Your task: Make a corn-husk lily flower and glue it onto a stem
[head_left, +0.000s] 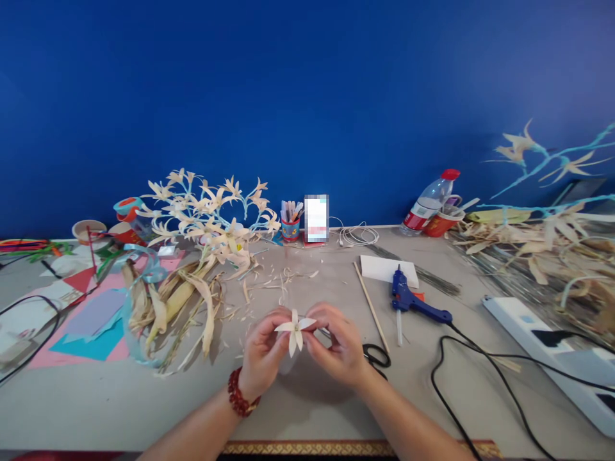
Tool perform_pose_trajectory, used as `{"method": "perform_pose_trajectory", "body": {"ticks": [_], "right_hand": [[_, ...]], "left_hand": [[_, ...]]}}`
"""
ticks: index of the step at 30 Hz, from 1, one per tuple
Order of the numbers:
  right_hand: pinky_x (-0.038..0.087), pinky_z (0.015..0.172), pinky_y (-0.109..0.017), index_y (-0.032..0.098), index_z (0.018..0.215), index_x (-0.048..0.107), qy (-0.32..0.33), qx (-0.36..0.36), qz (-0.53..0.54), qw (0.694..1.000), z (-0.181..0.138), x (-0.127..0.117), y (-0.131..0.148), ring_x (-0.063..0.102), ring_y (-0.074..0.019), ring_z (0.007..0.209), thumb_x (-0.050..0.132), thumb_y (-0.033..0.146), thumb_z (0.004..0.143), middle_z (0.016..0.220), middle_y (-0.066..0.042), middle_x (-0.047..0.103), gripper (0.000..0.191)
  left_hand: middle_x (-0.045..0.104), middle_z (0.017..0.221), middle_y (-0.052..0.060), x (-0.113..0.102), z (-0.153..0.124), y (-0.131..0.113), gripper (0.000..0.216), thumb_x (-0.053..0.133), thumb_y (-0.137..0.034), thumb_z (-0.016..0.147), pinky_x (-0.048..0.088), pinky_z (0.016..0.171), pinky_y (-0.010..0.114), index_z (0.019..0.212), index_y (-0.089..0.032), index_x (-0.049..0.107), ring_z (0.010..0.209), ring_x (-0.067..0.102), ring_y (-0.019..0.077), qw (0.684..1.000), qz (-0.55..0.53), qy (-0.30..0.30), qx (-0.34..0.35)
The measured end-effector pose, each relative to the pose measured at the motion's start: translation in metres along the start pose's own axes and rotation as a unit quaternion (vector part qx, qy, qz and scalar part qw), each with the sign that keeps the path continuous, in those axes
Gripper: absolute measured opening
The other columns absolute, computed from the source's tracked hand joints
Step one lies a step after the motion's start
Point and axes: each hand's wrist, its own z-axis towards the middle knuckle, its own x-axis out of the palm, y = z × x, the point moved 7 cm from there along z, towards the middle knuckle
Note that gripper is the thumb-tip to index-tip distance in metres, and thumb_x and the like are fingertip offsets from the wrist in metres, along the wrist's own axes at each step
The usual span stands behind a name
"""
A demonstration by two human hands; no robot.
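Note:
A small cream husk flower (pixel 296 331) with several pointed petals is held over the near middle of the table. My left hand (pixel 263 351) pinches it from the left, its fingers bent behind the petals; a dark red bead bracelet is on that wrist. My right hand (pixel 339 346) closes on the flower's right side, thumb and forefinger at a petal. Just right of my right hand lie black-handled scissors (pixel 378 357), partly hidden. Beyond them are a thin wooden stick (pixel 372 307) and a blue glue gun (pixel 410 298).
Corn husks (pixel 173 307) and a branch of husk flowers (pixel 211 214) fill the left, beside coloured paper (pixel 93 330). A pen cup (pixel 291 229) and a blurred screen (pixel 316 219) stand at the back. Rightward are a plastic bottle (pixel 427 205), a power strip (pixel 552 358) and trailing black cords.

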Motion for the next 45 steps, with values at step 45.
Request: {"method": "perform_pose_trajectory", "body": {"ticks": [45], "right_hand": [[0.038, 0.056, -0.022, 0.017, 0.075, 0.059, 0.068, 0.32, 0.202, 0.923, -0.02, 0.029, -0.055, 0.049, -0.0111, 0.06, 0.062, 0.04, 0.084, 0.066, 0.001, 0.056, 0.025]], "left_hand": [[0.06, 0.09, 0.004, -0.004, 0.002, 0.028, 0.016, 0.068, -0.028, 0.077, 0.047, 0.076, 0.027, 0.091, -0.02, 0.066, 0.085, 0.057, 0.0166, 0.978, -0.146, -0.067, -0.136]]}}
